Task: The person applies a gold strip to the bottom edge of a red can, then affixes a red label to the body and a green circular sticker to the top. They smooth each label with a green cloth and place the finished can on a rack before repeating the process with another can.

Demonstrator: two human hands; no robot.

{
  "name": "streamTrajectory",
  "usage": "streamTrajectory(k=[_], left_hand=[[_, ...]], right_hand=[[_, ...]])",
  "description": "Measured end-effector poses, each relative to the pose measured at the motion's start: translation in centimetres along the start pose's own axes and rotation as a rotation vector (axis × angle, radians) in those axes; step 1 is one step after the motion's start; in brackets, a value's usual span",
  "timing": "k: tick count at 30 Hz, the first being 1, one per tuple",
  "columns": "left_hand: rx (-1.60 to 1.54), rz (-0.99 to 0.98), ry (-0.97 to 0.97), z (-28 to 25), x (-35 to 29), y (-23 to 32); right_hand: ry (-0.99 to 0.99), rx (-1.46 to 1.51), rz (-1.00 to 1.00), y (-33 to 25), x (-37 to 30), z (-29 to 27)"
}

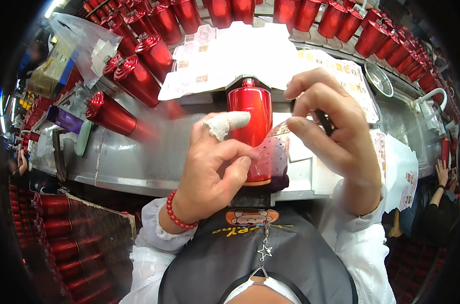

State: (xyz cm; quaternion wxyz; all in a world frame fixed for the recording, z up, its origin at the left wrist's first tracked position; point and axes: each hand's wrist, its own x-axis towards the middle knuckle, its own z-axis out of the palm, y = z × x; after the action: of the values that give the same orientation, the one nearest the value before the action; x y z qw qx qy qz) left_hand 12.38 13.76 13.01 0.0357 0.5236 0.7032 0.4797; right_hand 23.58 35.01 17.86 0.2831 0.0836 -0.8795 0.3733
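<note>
A glossy red metallic canister [251, 109] with a narrow neck lies in front of me in a dark holder. My left hand [212, 169], a pale bandage wrapped round its index finger, pinches the edge of a clear dotted film [271, 156] over the canister's lower right side. My right hand [336, 134] hovers at the film's upper corner, fingers curled round a small dark object [323, 120]. The fingers mostly hide that object. Whether the right thumb touches the film I cannot tell.
White printed sheets [230, 55] cover the metal worktop behind the canister. More red canisters [133, 78] stand left and along the back. A round metal bowl [378, 79] sits at the right. At left lie a purple item [64, 119] and a plastic bag [80, 43].
</note>
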Motion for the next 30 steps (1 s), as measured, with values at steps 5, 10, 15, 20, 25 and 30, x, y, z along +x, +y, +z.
streamTrajectory(k=[5,10,15,20,25,30], left_hand=[[0.165,-0.066,0.054,1.3,-1.2,-2.6],[0.224,-0.158,0.058,1.9,-2.1,-4.6],[0.243,-0.156,0.151,1.8,-2.3,-5.4],[0.311,0.084,0.121,2.3,-1.4,-5.4],[0.324,0.080,0.042,3.0,-2.2,-6.5],[0.240,0.074,0.048,3.0,-2.4,-6.7]], right_hand=[[0.009,-0.068,0.087,5.0,0.0,3.9],[0.076,-0.080,0.055,7.5,-0.1,6.4],[0.253,-0.251,-0.007,6.7,-1.2,7.0],[0.097,-0.210,0.017,5.0,-5.1,8.0],[0.019,-0.180,0.106,4.6,-5.8,7.9],[-0.025,-0.210,0.058,5.0,-6.1,7.5]])
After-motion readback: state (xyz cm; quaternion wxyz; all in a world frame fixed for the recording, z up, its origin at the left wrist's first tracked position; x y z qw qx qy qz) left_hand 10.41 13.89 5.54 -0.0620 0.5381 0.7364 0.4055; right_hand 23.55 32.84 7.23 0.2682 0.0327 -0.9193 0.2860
